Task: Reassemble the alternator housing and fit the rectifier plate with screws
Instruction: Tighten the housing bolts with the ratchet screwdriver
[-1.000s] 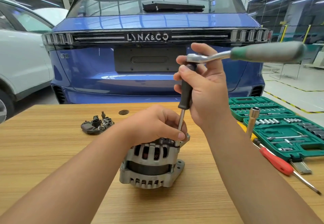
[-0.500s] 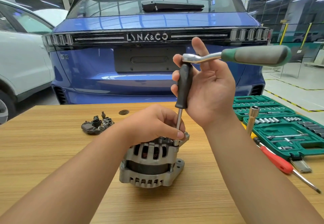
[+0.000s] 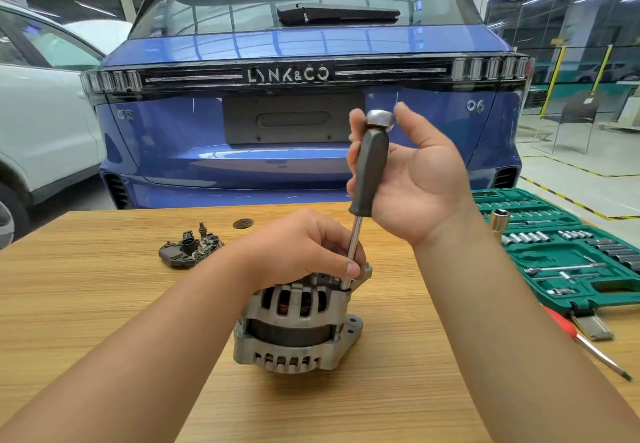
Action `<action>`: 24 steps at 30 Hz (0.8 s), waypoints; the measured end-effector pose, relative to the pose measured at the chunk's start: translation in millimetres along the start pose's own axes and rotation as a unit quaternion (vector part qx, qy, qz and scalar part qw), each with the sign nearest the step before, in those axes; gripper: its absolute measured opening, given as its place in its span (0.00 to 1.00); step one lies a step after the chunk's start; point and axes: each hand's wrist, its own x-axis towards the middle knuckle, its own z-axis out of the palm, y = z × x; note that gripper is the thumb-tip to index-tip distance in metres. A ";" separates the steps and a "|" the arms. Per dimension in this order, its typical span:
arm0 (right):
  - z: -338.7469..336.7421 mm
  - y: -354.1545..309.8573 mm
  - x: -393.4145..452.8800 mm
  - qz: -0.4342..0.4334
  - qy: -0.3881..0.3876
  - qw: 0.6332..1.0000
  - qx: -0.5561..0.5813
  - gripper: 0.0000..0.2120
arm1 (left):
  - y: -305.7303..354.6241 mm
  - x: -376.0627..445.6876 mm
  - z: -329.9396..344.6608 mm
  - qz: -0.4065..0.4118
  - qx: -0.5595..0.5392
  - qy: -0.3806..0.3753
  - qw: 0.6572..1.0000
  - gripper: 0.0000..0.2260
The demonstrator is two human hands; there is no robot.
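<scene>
While the alternator housing (image 3: 294, 325) stands upright near the middle of the table (image 3: 86, 304), we judge it heavy, rigid cast metal, best steadied at its ribbed top; our left hand (image 3: 304, 252) rests there, fingers pinching the driver's shaft (image 3: 354, 245), and our right hand (image 3: 415, 179) curls its grip around the dark handle (image 3: 370, 169), while the rectifier plate (image 3: 188, 250) lies apart, behind-left
</scene>
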 end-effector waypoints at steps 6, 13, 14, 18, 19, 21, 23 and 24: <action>4.9 7.2 1.5 -0.094 0.021 0.995 -0.004 0.04 | -0.5 0.1 -0.3 -0.006 -0.003 -0.004 1.000 0.07; 11.5 29.1 -0.7 -0.317 0.023 0.902 -0.293 0.13 | 0.4 -0.7 -0.1 0.002 -0.014 -0.001 1.000 0.04; 11.0 28.5 -1.0 -0.297 -0.006 0.915 -0.275 0.14 | 0.2 -0.9 -0.1 0.003 -0.014 0.000 1.000 0.04; 8.2 22.4 -0.9 -0.215 -0.024 0.959 -0.181 0.20 | -0.4 0.2 1.0 -0.004 -0.011 0.005 1.000 0.05; 7.7 21.6 -0.4 -0.203 -0.012 0.963 -0.178 0.20 | -0.6 0.8 1.1 -0.005 -0.008 0.006 1.000 0.06; 6.7 21.0 0.5 -0.197 0.001 0.964 -0.181 0.17 | -0.7 1.3 1.1 -0.007 -0.003 0.008 1.000 0.07; 5.9 21.4 1.0 -0.200 0.000 0.962 -0.184 0.16 | -0.6 1.1 0.7 -0.008 -0.002 0.009 1.000 0.07; 6.2 21.8 1.3 -0.201 -0.003 0.963 -0.182 0.15 | -0.6 0.9 0.6 -0.008 -0.003 0.009 1.000 0.07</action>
